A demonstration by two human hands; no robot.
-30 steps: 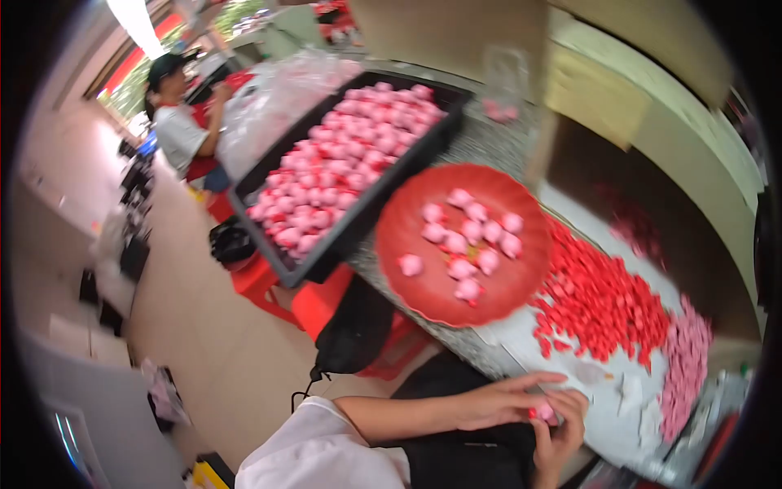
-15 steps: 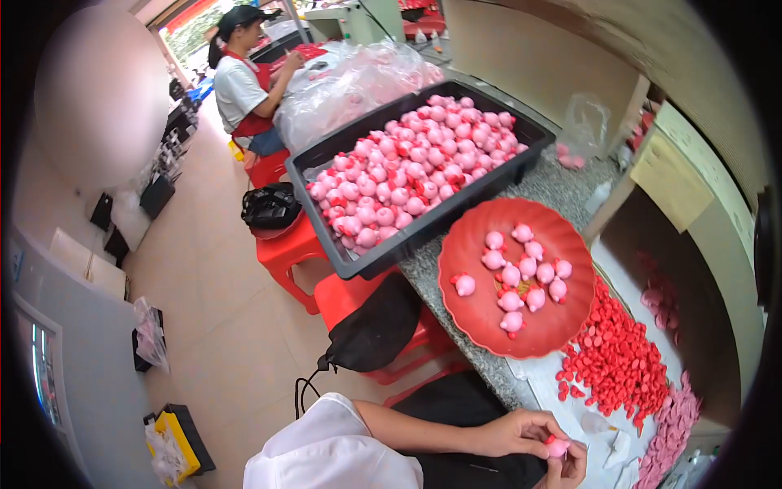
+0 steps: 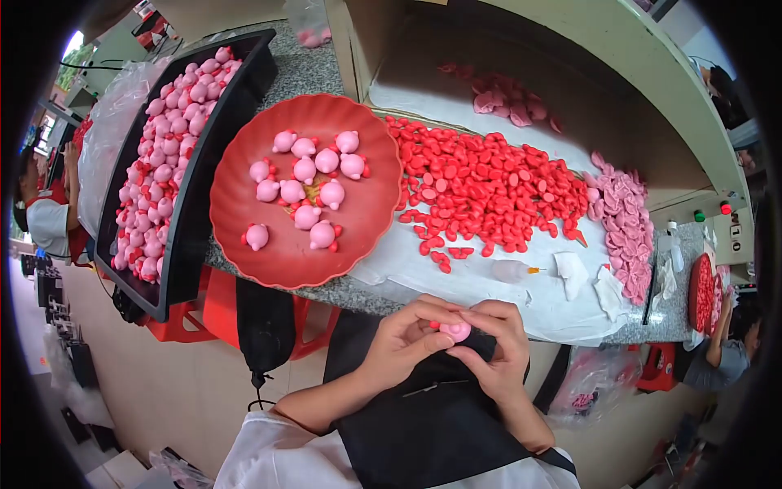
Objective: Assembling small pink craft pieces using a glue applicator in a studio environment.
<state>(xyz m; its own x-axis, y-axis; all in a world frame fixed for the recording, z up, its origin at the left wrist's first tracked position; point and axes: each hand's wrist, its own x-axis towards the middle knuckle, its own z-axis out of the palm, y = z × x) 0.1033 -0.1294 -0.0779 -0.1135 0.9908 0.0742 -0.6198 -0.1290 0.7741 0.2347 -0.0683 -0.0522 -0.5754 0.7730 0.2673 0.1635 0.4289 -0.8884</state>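
Observation:
Close to the table's front edge, I hold a small round pink figure (image 3: 459, 331) between both hands. My left hand (image 3: 405, 341) pinches it from the left, thumb below and fingers above, with a bit of red showing at its fingertips. On the other side, the thumb and fingers of my right hand (image 3: 500, 346) press against the same figure. Just beyond my hands, a heap of small red pieces (image 3: 489, 183) lies on white sheeting (image 3: 391, 269). Several similar pink figures with red parts rest in a scalloped red bowl (image 3: 285, 244) at the left.
A black tray (image 3: 216, 155) full of pink figures stands left of the bowl. Flat pink pieces (image 3: 623, 228) are piled at the right. A small clear bottle (image 3: 511, 270) and crumpled white tissue (image 3: 572, 273) lie near the front. Other people sit at both sides.
My view has swung to the right, so the bowl and tray now appear farther left and more of the red heap shows. Both hands still hold the pink figure.

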